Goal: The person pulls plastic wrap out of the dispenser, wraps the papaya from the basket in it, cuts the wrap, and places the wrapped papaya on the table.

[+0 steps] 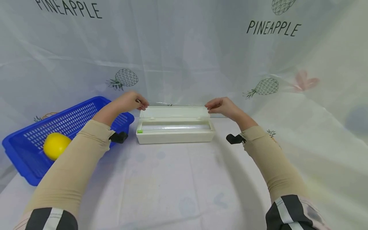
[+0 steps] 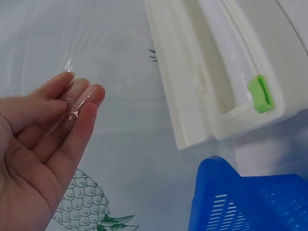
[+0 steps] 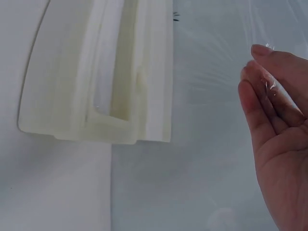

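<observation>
Above the open wrap dispenser (image 1: 175, 127) near the table's back edge, left hand (image 1: 130, 100) and right hand (image 1: 222, 105) are each pinching a corner of the clear film (image 2: 72, 108), already drawn out but seemingly not yet cut.

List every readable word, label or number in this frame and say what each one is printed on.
"PINEAPPLE": printed on the white backdrop cloth, upper left, top edge cropped.
"PINEAPPLE": same cloth, upper right, under a pineapple drawing.
No text can be read on the white film dispenser box, its green slider, the blue basket or the yellow fruit.
</observation>
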The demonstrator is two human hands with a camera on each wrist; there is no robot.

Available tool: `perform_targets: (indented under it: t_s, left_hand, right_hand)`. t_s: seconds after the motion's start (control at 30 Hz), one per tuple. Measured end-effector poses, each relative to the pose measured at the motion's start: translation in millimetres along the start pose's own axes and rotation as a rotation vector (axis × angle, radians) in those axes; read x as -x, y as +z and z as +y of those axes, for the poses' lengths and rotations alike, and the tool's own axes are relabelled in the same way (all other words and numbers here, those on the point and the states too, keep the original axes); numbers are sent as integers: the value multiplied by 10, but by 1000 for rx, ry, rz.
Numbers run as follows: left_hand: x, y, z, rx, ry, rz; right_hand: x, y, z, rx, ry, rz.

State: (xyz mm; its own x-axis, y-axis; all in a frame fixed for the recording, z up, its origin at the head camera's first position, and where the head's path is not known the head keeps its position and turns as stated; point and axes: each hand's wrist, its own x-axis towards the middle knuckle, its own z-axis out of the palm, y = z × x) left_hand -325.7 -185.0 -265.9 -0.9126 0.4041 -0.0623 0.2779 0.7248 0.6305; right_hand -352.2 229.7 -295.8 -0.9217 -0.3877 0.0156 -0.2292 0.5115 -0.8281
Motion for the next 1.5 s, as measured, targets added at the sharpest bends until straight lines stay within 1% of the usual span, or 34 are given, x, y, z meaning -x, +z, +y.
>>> perform_targets:
  t_s: [0.07, 0.13, 0.33, 0.5, 0.63, 0.73, 0.93, 1.17, 1.37, 1.5]
  left_hand:
    - [12, -29, 14, -19, 6, 12]
    - [21, -50, 29, -31, 2, 27]
    - [36, -101, 93, -43, -9, 82]
    - [39, -144, 152, -63, 10, 144]
    - [53, -186, 207, -54, 15, 176]
    - [53, -212, 251, -45, 13, 194]
    - [28, -248, 353, -27, 44, 243]
    - [91, -310, 420, -11, 64, 310]
    - [115, -375, 467, 12, 83, 345]
    - [151, -423, 511, 20, 86, 379]
  right_hand:
    - [-7, -13, -58, 34, 1, 8]
    - [-16, -19, -111, 43, -1, 29]
    - [-18, -45, -221, 4, -18, 107]
    - [-24, -77, -307, -9, -57, 156]
    - [-29, -113, -388, -2, -73, 187]
    - [-15, -144, -455, -7, -76, 196]
    - [26, -239, -577, -11, -59, 230]
    - [0, -318, -736, 6, -77, 246]
    - [-6, -355, -858, 0, -84, 271]
    - [5, -386, -929, -4, -117, 281]
